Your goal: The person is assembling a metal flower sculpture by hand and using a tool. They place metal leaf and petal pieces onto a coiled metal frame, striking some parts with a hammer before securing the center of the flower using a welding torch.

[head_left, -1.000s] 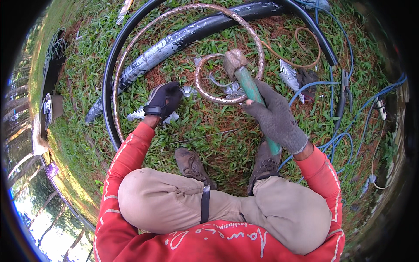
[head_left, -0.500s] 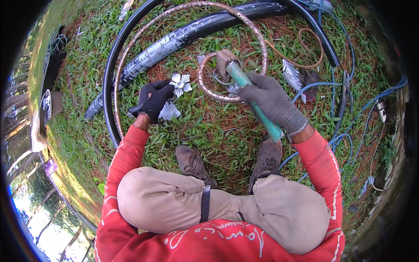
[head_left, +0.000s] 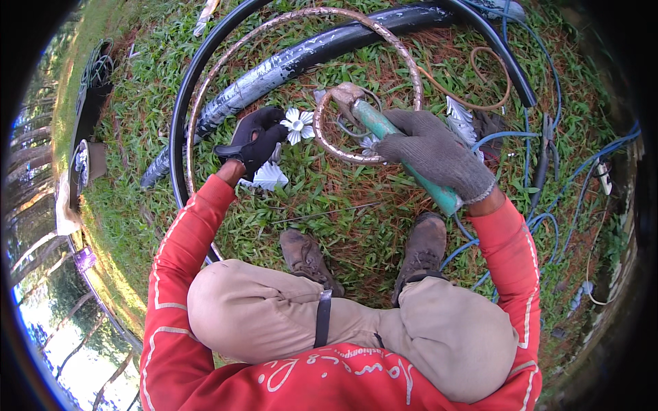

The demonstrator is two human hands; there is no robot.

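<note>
My left hand [head_left: 255,140], in a black glove, is closed on a silver metal flower [head_left: 299,126], whose petals stick out past the fingertips. Just below that hand, a silver metal leaf [head_left: 269,177] lies on the grass. My right hand [head_left: 439,154], in a grey knitted glove, grips a hammer [head_left: 378,122] by its green handle. Its rusty head hangs over the inner curl of a scrolled metal bar [head_left: 321,130]. Another silver piece [head_left: 369,144] shows partly behind the handle. To the right of my right hand lies a larger silver leaf [head_left: 460,120].
A thick black pipe [head_left: 288,65] with peeling paint crosses behind the scroll, and a bent black tube [head_left: 179,116] arcs around it. Blue cables [head_left: 528,137] and a black clamp-like tool [head_left: 545,151] lie at right. My boots [head_left: 421,250] stand on the grass. A bucket [head_left: 92,161] sits far left.
My left hand has shifted slightly right with the flower in it. The hammer head has moved a little left, nearer the flower. The view itself has shifted a bit.
</note>
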